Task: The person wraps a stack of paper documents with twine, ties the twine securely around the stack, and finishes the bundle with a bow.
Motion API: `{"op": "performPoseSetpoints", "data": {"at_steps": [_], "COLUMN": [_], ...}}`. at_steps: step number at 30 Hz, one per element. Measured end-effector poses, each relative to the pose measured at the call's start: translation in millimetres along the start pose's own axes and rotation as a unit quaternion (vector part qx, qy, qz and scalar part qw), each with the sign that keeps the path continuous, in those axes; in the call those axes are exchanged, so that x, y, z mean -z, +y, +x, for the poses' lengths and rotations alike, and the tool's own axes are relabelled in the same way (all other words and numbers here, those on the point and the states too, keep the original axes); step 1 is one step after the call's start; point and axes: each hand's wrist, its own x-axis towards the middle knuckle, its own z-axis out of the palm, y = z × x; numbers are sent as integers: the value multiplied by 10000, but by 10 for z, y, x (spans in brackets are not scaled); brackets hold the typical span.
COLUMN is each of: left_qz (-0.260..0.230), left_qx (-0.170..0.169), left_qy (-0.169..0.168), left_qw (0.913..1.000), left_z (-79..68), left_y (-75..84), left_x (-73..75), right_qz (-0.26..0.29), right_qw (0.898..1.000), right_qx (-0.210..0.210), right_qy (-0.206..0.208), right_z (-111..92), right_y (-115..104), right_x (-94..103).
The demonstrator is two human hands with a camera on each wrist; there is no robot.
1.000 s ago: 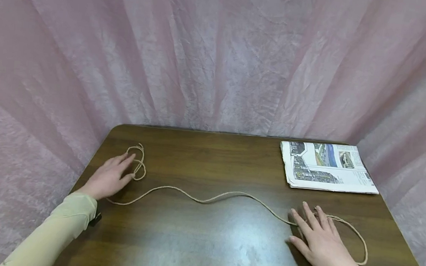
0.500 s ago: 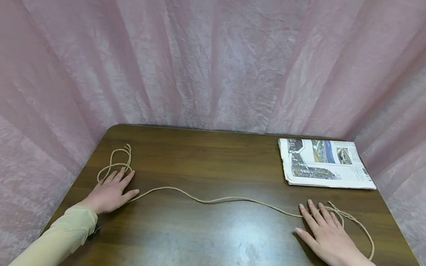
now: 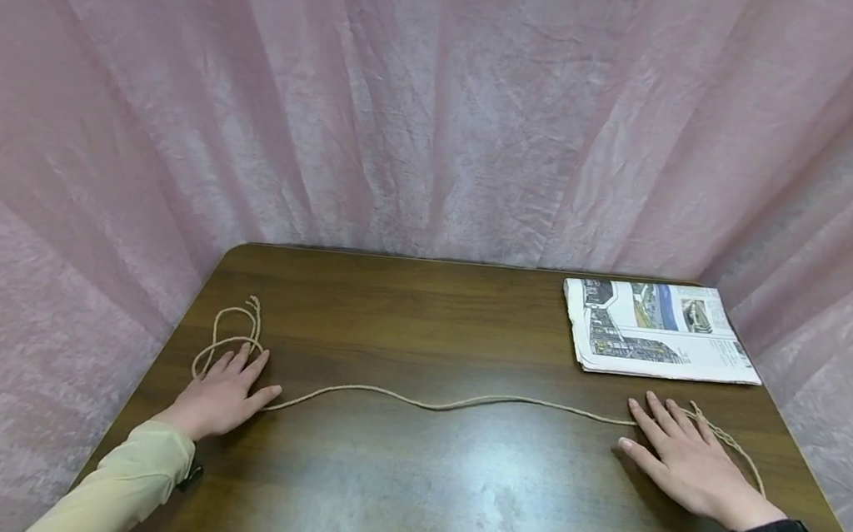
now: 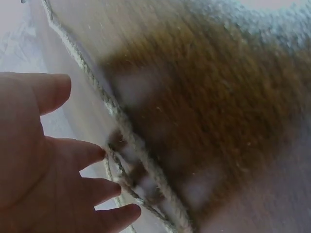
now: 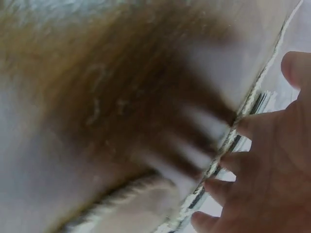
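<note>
A thin beige rope lies in a gentle wave across the wooden table, running between my two hands in the head view. My left hand is palm down with fingers spread over its left part, and a loose loop shows just beyond the fingertips. Over at the right, my right hand is spread flat in the same way, its fingertips right at the rope; a doubled stretch curves out past its far side. In the left wrist view the rope passes close by the straight fingers. The right wrist view shows the rope along the fingertips.
A folded newspaper lies at the back right of the brown table, beyond my right hand. Pink velvet curtain hangs behind the table's back edge and down both sides.
My right hand has slid right and a little farther away, its rope end shifting with it. The left hand has come slightly nearer, and its loop moved left. The middle of the rope is straighter.
</note>
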Motion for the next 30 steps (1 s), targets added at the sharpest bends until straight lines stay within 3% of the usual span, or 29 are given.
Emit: {"op": "performPoseSetpoints", "data": {"at_steps": [3,6,9,12,16,20,25,30], "left_qz": [108,17,-96,-78,-37,8,10,-8], "left_qx": [-141,-334,-407,-414,-368,-324,-439,-512], "left_qy": [-12,-68,-145,-97,41,93,341,519], "left_qw": [9998,9994,9990,9991,9993,9994,9985,9973], "left_z": [-29,-66,-95,-92,-86,-110,-103,-76], "left_y": [42,111,174,155,63,16,-37,-65], "left_x": [2,-4,-17,-59,-117,-118,-172,-197], "right_qz": [37,101,169,116,-92,-179,205,525], "right_qw": [9998,9982,9945,9933,9974,9996,9968,9933], "right_qx": [112,512,943,1071,663,-17,-766,-968], "right_qy": [134,305,414,412,281,221,-98,-352], "right_z": [-16,-24,-30,-53,-88,-93,-91,-91], "right_y": [-119,-338,-560,-657,-585,-395,-101,163], "right_x": [13,9,-19,-72,-134,-118,-98,-98]}}
